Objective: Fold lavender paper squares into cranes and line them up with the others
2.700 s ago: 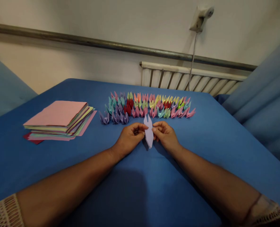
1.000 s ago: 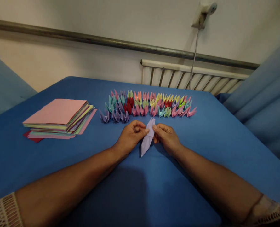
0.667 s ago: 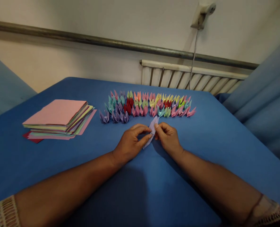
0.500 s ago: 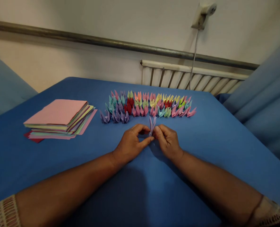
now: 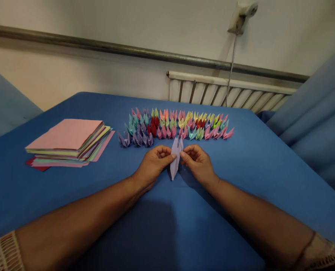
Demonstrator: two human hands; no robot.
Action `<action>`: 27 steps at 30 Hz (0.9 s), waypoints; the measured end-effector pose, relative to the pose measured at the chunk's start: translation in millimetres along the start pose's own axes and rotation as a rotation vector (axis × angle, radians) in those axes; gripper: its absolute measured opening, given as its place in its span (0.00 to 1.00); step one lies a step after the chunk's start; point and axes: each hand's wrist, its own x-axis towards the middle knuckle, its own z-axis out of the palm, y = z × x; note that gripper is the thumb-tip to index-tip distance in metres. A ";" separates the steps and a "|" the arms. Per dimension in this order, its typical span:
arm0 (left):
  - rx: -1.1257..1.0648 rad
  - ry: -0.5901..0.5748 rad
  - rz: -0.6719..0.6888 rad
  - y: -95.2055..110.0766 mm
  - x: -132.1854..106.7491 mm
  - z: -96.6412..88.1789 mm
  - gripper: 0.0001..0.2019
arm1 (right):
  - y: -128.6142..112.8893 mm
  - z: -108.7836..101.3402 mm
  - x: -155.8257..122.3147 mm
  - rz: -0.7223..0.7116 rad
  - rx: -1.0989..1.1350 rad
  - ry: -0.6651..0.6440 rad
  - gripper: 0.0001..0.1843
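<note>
A narrow, folded lilac paper piece stands upright between my two hands above the blue table. My left hand pinches its left edge with thumb and fingers. On the other side my right hand pinches its right edge. Both hands are closed on the paper. Just beyond them stand rows of several small folded paper figures in pink, yellow, green, red and purple.
A stack of coloured square paper sheets, pink on top, lies at the left of the table. Behind the table are a white radiator, a metal wall rail and a hanging cord. Blue fabric rises at the right.
The lilac paper was tilted and partly folded down under my fingers half a second ago. Now it stands upright again, narrower, pinched from both sides. The view shifted only slightly.
</note>
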 end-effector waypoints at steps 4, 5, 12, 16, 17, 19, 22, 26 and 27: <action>-0.012 0.010 0.001 -0.1 -1.9 1.2 0.15 | -5.2 1.3 -2.5 0.042 0.002 -0.094 0.19; 0.010 0.025 0.017 -0.3 -2.2 1.6 0.15 | -5.5 1.4 -3.3 0.039 0.000 -0.095 0.20; 0.044 0.043 0.021 -0.2 -2.7 2.0 0.13 | 0.7 1.6 1.2 0.081 0.088 -0.071 0.18; 0.039 0.031 0.021 -0.2 -2.4 1.8 0.13 | 3.2 2.9 2.7 0.066 0.198 -0.016 0.18; 0.028 0.030 0.021 -0.2 -2.5 2.0 0.13 | 3.9 3.1 2.0 0.047 0.195 0.004 0.18; 0.007 0.027 0.018 -0.1 -2.8 2.7 0.13 | 5.5 3.1 -0.1 0.004 0.132 0.021 0.15; 0.008 0.028 0.021 0.4 -3.5 3.6 0.13 | 7.3 1.6 -2.6 -0.046 0.003 0.003 0.10; 0.015 0.012 0.017 0.8 -4.0 3.5 0.13 | 6.7 -0.5 -1.2 -0.030 -0.005 -0.031 0.10; 0.018 0.008 0.016 0.9 -4.1 3.3 0.13 | 6.3 -0.7 -0.3 -0.019 0.008 -0.033 0.10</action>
